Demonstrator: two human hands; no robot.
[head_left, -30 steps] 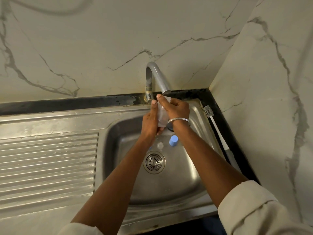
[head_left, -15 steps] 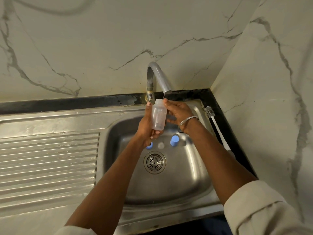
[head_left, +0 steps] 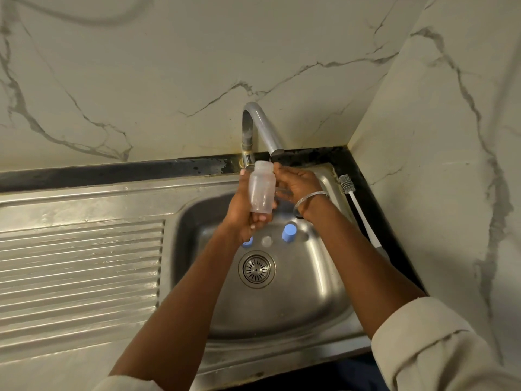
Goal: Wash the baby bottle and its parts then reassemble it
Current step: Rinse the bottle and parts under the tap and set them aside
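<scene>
Bottle [head_left: 261, 187] clear, capless, upright under tap [head_left: 262, 128]; left hand [head_left: 248, 213] clasps it, right hand [head_left: 296, 184] half-curled, touching neck.

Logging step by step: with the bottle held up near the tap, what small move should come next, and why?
Probably shift the bottle slightly right so its open mouth sits under the tap. The left hand holds it upright just left of the spout, where a thin trickle falls beside the rim near the right hand.
</scene>
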